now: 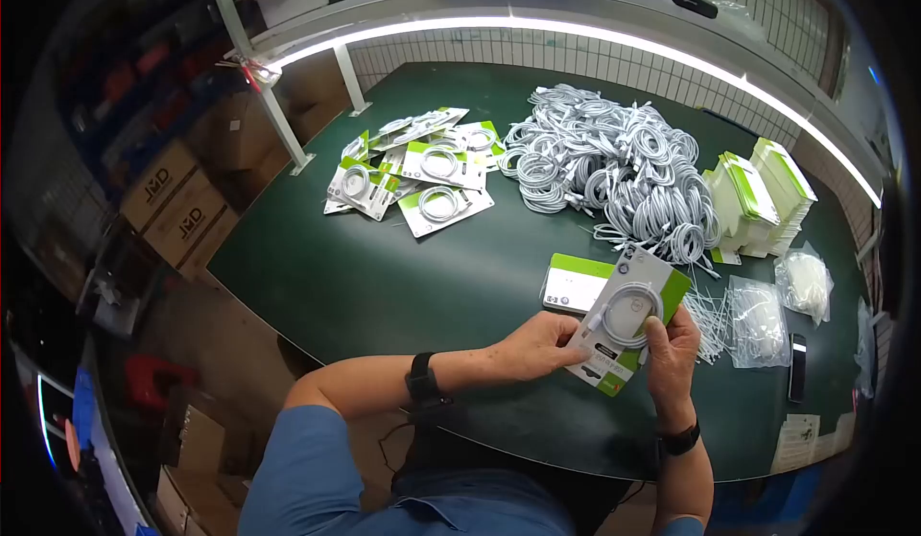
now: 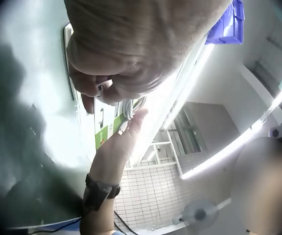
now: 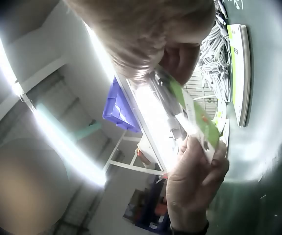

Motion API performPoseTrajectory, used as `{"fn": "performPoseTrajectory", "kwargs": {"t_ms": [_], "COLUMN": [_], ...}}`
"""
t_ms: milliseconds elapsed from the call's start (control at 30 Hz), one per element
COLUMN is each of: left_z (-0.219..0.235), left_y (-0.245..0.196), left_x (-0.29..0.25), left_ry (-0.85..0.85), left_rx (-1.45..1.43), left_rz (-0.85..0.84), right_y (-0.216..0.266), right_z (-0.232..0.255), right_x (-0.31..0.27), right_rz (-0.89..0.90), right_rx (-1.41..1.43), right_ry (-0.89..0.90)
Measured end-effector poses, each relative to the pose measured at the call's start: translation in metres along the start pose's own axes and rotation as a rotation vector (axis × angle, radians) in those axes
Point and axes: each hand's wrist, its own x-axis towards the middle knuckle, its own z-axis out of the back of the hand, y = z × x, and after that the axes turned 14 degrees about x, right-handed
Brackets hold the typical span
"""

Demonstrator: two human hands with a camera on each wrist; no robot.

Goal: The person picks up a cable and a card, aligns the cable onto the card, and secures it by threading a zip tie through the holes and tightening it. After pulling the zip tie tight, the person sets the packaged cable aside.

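Both hands hold a white and green backing card (image 1: 628,314) tilted above the table's near side. A coiled white cable (image 1: 630,289) lies against its face. At the card's lower left edge, the left hand (image 1: 537,346) pinches it between thumb and fingers. The right hand (image 1: 672,359) grips the opposite edge, its thumb over the coil and its fingers behind the card, mostly hidden. In the right wrist view the card (image 3: 207,129) appears edge-on between the hands. Just beyond them, a small stack of cards (image 1: 573,291) lies on the green table (image 1: 384,287).
Carded cables (image 1: 439,164) lie piled at the far left. A large heap of coiled cables (image 1: 614,152) fills the back middle, beside upright card stacks (image 1: 743,191). Thin white strips (image 1: 708,325), clear bags (image 1: 758,320) and a phone (image 1: 797,368) lie at the right.
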Motion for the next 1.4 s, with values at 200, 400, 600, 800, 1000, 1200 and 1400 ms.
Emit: {"fn": "performPoseTrajectory", "kwargs": {"t_ms": [200,400,600,800,1000,1200,1400], "left_z": [0.066,0.216,0.199,0.157,0.192,0.215,0.190], "left_y": [0.012,0.042,0.074,0.052,0.065,0.142,0.077], "left_x": [-0.030,-0.047,-0.038,0.024,0.126,0.182,0.168], "left_ry": [-0.420,-0.775,-0.717,-0.423,-0.602,-0.550,-0.470], "left_rx": [-0.232,-0.335,-0.152,0.198,0.806,1.491,1.300], "left_rz": [0.191,0.107,0.350,0.298,0.036,-0.096,0.149], "right_y": [0.011,-0.003,-0.008,-0.011,-0.015,-0.014,-0.015], "right_z": [-0.020,0.002,-0.001,-0.002,-0.001,-0.001,-0.003], "right_x": [-0.003,0.001,-0.003,-0.001,-0.003,-0.004,-0.002], "right_rz": [-0.024,-0.153,-0.288,-0.248,-0.226,-0.217,-0.215], "right_rx": [0.003,-0.034,-0.123,-0.201,-0.234,-0.242,-0.271], "right_ry": [-0.136,-0.099,-0.015,0.052,0.043,0.052,0.068]}}
